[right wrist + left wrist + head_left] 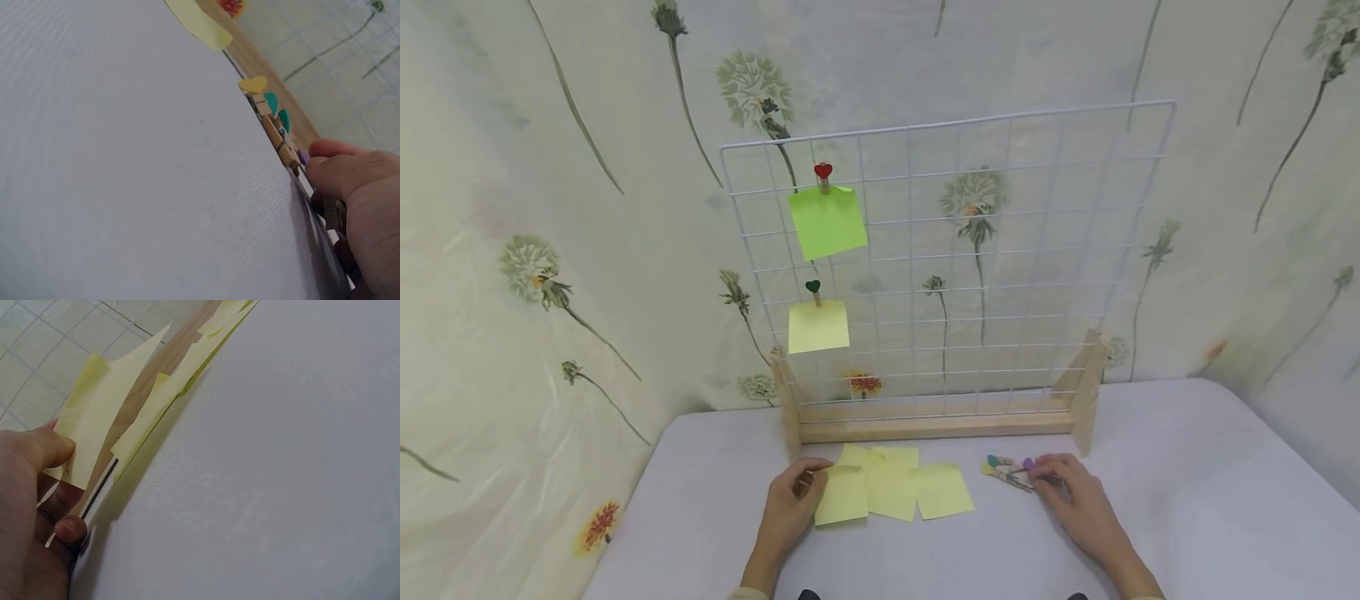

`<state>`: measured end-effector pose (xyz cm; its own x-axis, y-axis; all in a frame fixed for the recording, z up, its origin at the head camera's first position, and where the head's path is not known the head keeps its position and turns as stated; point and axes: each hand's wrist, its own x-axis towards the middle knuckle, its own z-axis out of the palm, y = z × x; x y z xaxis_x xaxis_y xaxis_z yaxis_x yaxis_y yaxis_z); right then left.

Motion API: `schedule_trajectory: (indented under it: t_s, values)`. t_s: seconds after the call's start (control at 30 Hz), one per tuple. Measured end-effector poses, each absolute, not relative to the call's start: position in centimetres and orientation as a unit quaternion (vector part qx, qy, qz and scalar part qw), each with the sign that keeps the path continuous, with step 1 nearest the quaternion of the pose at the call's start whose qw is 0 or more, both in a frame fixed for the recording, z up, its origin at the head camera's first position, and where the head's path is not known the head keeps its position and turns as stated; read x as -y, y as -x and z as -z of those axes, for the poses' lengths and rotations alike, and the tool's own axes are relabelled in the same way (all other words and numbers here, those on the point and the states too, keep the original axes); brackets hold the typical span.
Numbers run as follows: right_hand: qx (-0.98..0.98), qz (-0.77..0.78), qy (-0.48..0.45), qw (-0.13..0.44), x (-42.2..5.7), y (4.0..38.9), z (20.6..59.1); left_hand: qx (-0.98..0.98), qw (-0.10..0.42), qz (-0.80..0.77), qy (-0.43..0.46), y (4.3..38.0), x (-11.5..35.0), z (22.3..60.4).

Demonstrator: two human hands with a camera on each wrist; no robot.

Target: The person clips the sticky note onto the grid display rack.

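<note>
My left hand (793, 500) pinches the left edge of a pale yellow sticky note (100, 403) between thumb and fingers. That note is lifted off the table in the left wrist view. Beside it, several more yellow sticky notes (943, 492) lie on the table, partly overlapping. On the right, my right hand (1075, 504) pinches a small wooden clothespin (333, 215) with a purple heart (1028, 463) at the fingertips. Several other clothespins (272, 131) with yellow and green hearts lie in a small pile just left of those fingers.
A white wire grid (955, 125) stands upright in a wooden base (936, 429) behind the notes. A red-heart clothespin (823, 171) holds a green note (829, 223) on it; below, a green-heart clothespin (813, 287) holds a yellow note (818, 329). Floral fabric (587, 400) hangs behind the white table (1165, 450).
</note>
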<state>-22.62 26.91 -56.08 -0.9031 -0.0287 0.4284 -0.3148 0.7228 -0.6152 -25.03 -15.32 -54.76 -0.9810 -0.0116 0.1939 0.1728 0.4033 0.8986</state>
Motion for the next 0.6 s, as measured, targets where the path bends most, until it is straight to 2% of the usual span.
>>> schedule_trajectory:
  t_s: [0.3, 0.6]
  values:
    - [0.902, -0.386, -0.083, 0.177, -27.2, 22.2, 56.1, 0.836, 0.089, 0.54, 0.039, 25.0, 15.0, 54.7]
    - [0.893, -0.403, -0.042, 0.196, -27.4, 22.3, 56.0, 0.827, 0.106, 0.55, 0.046, 23.8, 14.3, 52.3]
